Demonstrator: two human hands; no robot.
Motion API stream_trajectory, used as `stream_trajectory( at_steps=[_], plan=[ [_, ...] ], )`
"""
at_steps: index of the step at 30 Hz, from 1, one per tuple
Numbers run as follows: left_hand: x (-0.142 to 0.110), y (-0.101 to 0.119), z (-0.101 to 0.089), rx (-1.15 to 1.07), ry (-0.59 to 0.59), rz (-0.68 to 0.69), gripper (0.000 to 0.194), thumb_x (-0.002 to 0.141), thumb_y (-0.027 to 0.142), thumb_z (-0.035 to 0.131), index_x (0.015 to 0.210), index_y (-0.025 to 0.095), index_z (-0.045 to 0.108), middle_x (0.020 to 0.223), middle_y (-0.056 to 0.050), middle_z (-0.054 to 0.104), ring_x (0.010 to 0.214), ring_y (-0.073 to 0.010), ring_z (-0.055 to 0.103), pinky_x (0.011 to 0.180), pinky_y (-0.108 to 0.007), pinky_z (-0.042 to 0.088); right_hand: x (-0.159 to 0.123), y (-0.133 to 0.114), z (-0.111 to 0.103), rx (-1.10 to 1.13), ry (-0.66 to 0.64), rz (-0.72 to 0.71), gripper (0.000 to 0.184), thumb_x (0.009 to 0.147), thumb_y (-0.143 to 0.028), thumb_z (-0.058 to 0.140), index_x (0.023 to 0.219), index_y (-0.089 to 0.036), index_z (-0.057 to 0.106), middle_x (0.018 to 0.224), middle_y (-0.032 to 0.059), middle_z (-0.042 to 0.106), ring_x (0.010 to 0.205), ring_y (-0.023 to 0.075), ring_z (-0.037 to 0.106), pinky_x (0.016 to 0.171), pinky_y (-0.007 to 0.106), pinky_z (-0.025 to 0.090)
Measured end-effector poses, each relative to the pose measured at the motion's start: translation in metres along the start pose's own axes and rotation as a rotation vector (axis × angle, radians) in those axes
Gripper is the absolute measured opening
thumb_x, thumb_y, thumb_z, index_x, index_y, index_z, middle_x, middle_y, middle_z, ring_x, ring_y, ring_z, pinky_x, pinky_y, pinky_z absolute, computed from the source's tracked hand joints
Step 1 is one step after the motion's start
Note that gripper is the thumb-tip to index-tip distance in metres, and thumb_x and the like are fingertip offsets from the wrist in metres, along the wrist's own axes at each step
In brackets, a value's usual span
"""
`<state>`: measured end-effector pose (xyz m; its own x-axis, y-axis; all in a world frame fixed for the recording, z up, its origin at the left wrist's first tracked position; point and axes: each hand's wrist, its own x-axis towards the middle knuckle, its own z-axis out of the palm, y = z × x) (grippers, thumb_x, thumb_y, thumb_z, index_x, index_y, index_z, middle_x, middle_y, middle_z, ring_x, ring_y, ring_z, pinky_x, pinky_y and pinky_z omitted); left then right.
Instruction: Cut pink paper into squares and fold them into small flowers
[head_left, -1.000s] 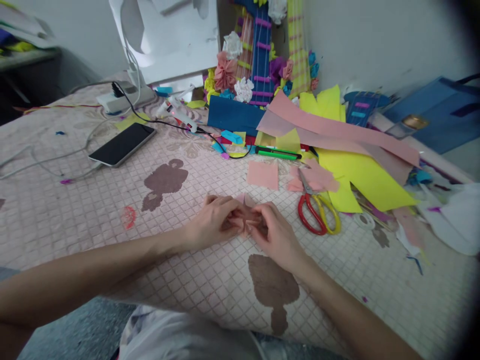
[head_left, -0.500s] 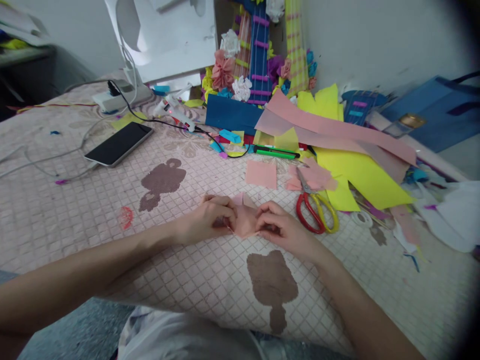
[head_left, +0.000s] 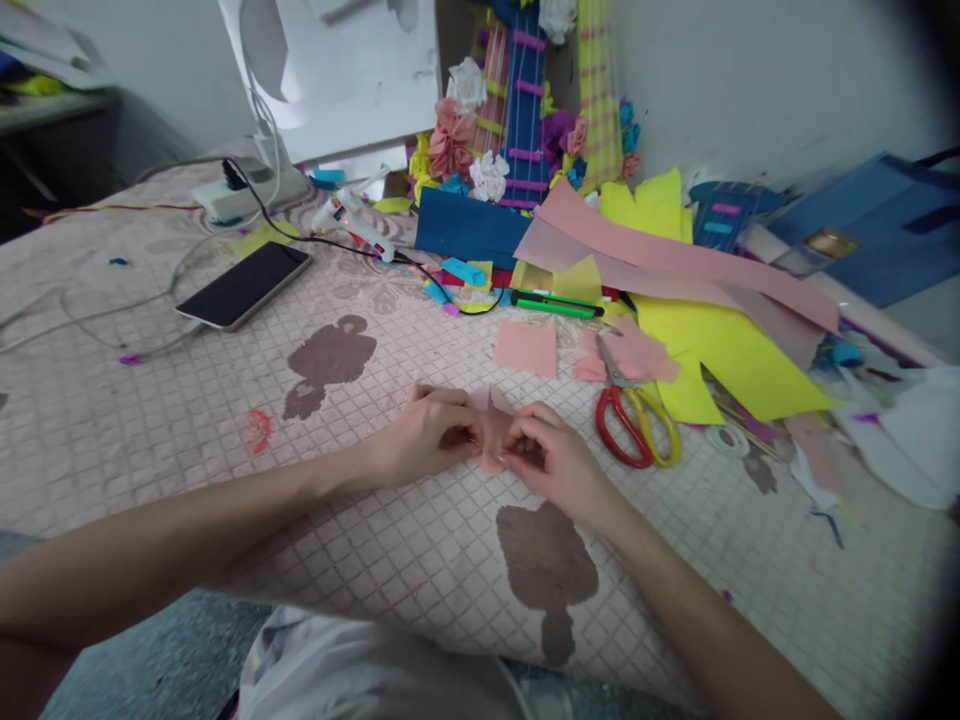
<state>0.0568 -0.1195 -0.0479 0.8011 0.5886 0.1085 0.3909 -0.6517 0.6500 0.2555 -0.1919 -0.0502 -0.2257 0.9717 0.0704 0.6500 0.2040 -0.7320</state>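
Observation:
A small piece of pink paper (head_left: 493,425) is held between my two hands, just over the quilted cloth, with a fold standing up in its middle. My left hand (head_left: 436,428) pinches its left edge between thumb and fingers. On the opposite edge, the fingertips of my right hand (head_left: 546,448) are closed on the paper. Beyond my hands lies a flat pink paper square (head_left: 526,347). Scissors (head_left: 636,420) with one red and one yellow handle rest to the right of my right hand, their blades on pink paper scraps (head_left: 631,352).
A phone (head_left: 245,286) lies at the left beside cables and a power strip (head_left: 247,195). Behind are a glue gun (head_left: 356,228), a green cutter knife (head_left: 556,303), and blue paper (head_left: 469,224). Yellow sheets (head_left: 727,360) and long pink strips (head_left: 675,255) cover the right side. Paper flowers (head_left: 452,140) stand at the back.
My hands have drawn closer together, and the pink paper between them is now narrower, its fold pushed up more. The whole view has shifted slightly.

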Motion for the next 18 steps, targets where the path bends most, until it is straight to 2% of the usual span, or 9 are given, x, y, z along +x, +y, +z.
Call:
stream_trajectory(
  at_steps=[4,6,9,11,18],
  plan=[
    [0.000,-0.006,-0.004,-0.023,-0.018,0.017,0.003,0.076,0.018,0.063,0.075,0.015,0.061,0.075,0.001,0.060,0.077,-0.0139,0.056,0.085,-0.035,0.033,-0.001,0.005,-0.015,0.042,-0.098,0.005,0.009,0.079,-0.013,0.059,0.082,-0.020,0.056,0.093,0.0016,0.050,0.069,0.0100,0.051,0.059,0.023,0.044],
    [0.000,-0.010,-0.006,-0.064,-0.037,0.055,0.006,0.076,0.018,0.064,0.078,0.015,0.059,0.076,0.001,0.061,0.075,-0.0128,0.056,0.082,-0.033,0.035,-0.001,0.006,-0.018,0.056,-0.113,0.005,0.008,0.081,-0.013,0.056,0.079,-0.020,0.056,0.093,0.0015,0.050,0.067,0.0093,0.050,0.058,0.023,0.043],
    [0.001,-0.013,-0.007,-0.077,-0.043,0.115,0.007,0.080,0.018,0.058,0.074,0.015,0.058,0.075,0.000,0.061,0.071,-0.0110,0.054,0.075,-0.029,0.037,0.000,0.003,-0.014,0.037,-0.077,0.008,0.009,0.082,-0.014,0.054,0.077,-0.020,0.056,0.089,0.0012,0.050,0.068,0.0102,0.050,0.058,0.023,0.042],
    [0.002,-0.011,-0.006,-0.031,-0.030,0.097,0.012,0.081,0.020,0.056,0.071,0.015,0.058,0.072,0.000,0.058,0.070,-0.0116,0.053,0.072,-0.028,0.037,0.001,0.000,-0.008,-0.008,-0.036,0.004,0.009,0.082,-0.014,0.054,0.077,-0.020,0.056,0.088,0.0015,0.050,0.071,0.0116,0.052,0.059,0.024,0.042],
    [0.001,-0.001,0.005,0.030,0.050,-0.019,0.007,0.079,0.019,0.058,0.074,0.016,0.060,0.077,-0.001,0.060,0.081,-0.0159,0.056,0.084,-0.037,0.034,0.001,-0.001,0.006,-0.115,0.061,-0.002,0.009,0.079,-0.012,0.056,0.077,-0.020,0.053,0.086,0.0011,0.050,0.077,0.0142,0.053,0.065,0.026,0.043]
  ],
)
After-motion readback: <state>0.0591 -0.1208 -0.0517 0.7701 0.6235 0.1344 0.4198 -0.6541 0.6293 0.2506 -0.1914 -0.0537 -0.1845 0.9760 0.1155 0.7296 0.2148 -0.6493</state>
